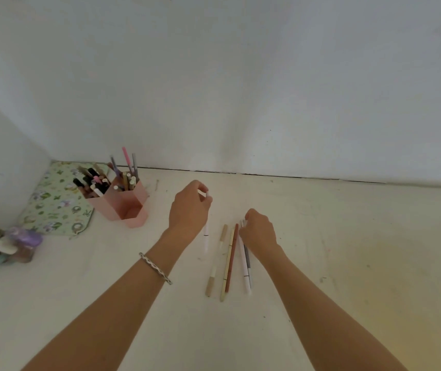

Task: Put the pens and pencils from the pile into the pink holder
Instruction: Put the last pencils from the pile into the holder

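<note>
A white table meets a pale wall. At far left stands the pink holder, its compartments already crowded with pens, on the edge of a green floral mat. A blurred cluster of small jars sits nearer the left edge.

The pile, tan, brown and grey pens lying roughly parallel, rests mid-table between the hands. The left hand, a bracelet on its wrist, curls round a slim white pen held nearly upright. The right hand curls its fingers round the top of a long white pen in the pile.
</note>
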Available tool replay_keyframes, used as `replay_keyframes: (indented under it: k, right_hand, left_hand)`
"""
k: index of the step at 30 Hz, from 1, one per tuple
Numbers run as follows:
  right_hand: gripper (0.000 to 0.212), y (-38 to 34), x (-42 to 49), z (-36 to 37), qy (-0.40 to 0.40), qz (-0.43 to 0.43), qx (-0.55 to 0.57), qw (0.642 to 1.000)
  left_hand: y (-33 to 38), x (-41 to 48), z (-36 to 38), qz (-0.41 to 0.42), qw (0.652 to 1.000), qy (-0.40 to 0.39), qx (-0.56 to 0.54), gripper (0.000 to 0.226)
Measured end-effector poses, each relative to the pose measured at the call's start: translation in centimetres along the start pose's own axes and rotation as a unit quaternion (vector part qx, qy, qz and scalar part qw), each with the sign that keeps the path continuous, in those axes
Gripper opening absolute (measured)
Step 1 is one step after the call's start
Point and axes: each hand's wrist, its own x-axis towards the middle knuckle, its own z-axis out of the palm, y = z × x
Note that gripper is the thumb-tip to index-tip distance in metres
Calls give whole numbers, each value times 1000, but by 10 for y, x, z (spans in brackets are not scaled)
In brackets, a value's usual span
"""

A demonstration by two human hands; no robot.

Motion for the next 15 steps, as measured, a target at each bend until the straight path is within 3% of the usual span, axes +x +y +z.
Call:
replay_keyframes:
  k: [5, 8, 11, 15]
  right_hand:
    - [18, -9, 5, -3, 28, -21, -7, 999]
    - [23, -32, 15, -30, 123, -45, 64, 989]
    - [20, -71, 19, -59, 203, -84, 201, 955]
    - [25, -125, 14, -70, 221, -124, 395, 883]
  left_hand:
    - [-6, -3, -18, 33, 998, 43, -44, 5]
    - [-5, 10, -58, 84, 976, 177, -97, 14]
    - [-9, 25, -111, 109, 936, 310, -128, 22]
    - [-24, 41, -152, 118, 902, 393, -135, 20]
